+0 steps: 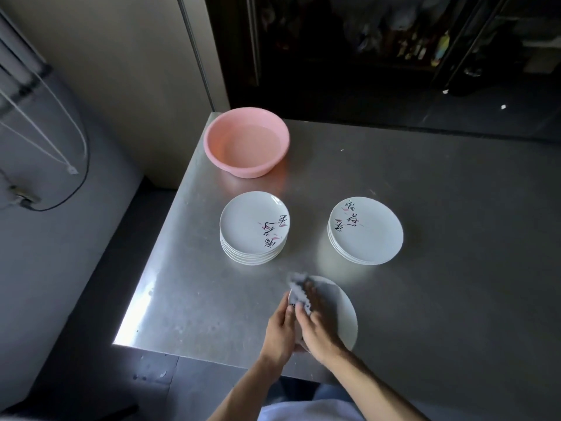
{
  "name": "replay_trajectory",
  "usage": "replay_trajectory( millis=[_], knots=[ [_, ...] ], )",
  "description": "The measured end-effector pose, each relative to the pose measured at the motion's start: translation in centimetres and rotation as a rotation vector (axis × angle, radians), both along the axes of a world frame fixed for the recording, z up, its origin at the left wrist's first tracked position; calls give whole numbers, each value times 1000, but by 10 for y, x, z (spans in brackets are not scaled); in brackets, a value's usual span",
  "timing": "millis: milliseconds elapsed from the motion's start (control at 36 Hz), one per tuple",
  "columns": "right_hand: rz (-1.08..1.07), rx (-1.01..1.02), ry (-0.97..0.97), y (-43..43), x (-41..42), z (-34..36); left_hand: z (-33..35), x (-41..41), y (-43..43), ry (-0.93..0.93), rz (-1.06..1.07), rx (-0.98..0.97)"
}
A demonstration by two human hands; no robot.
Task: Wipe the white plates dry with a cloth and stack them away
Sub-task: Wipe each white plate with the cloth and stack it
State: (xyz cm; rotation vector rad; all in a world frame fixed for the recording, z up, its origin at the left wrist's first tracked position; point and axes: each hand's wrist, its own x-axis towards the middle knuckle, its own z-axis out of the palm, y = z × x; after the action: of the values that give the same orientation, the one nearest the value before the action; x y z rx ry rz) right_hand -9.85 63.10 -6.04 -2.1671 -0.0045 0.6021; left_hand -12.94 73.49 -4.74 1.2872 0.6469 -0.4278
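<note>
A white plate (341, 311) is held tilted above the steel table near its front edge. My left hand (280, 331) grips the plate's left rim. My right hand (318, 325) presses a pale cloth (299, 287) against the plate's face; the cloth is blurred. Farther back stand two stacks of white plates with black and pink markings: a taller left stack (254, 229) and a lower right stack (365, 230).
A pink basin (246, 141) holding water sits at the table's (440, 208) far left corner. The table's left edge drops off to a dark floor. A dark glass cabinet stands behind the table. Cables hang on the left wall.
</note>
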Motion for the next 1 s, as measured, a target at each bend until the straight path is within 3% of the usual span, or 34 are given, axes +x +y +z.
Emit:
replay_trajectory(
  millis=[83, 167, 222, 278, 333, 389, 444, 528, 583, 639, 722, 806, 861, 889, 944, 1000],
  knots=[
    [149, 74, 12, -9, 2, -3, 0, -2, 3, -51, -17, 46],
    [23, -361, -16, -16, 9, -10, 1, -6, 1, -86, 30, 24],
    [-143, -478, 9, -16, 12, -6, 3, -7, -5, -57, 103, -37],
    [-285, -381, 52, -12, 13, 0, 4, -6, -10, -11, 145, -8],
    [-321, -110, 96, -10, 10, 5, 0, -4, -9, 37, 142, 58],
    [-267, 254, 170, -9, 0, 17, -1, -1, -8, 69, 136, 54],
    [-107, 354, 166, -10, -9, 23, 4, -2, -8, 36, 119, -17],
    [25, 185, 78, -15, -4, 14, 4, -3, -10, -12, 65, -99],
    [-34, -161, -3, -17, 6, 8, 2, -4, -9, -1, 88, -117],
    [-210, -391, 88, -19, 14, 13, 4, -2, -7, -4, 81, -131],
    [-302, -303, 196, -12, 12, 18, 11, 0, -6, -32, 1, -116],
    [-104, 72, 89, -5, -3, 17, 10, -1, -8, 0, -25, -84],
    [17, 213, 77, -11, -10, 16, 8, -3, -5, 2, -50, -71],
    [66, 195, 72, -16, -10, 13, 8, -5, -4, -7, -52, -78],
    [139, -34, 57, -24, -4, 4, 6, -7, -2, -24, -13, -133],
    [33, -301, 76, -26, 4, 1, 4, -8, -3, -21, 82, -204]
  ],
)
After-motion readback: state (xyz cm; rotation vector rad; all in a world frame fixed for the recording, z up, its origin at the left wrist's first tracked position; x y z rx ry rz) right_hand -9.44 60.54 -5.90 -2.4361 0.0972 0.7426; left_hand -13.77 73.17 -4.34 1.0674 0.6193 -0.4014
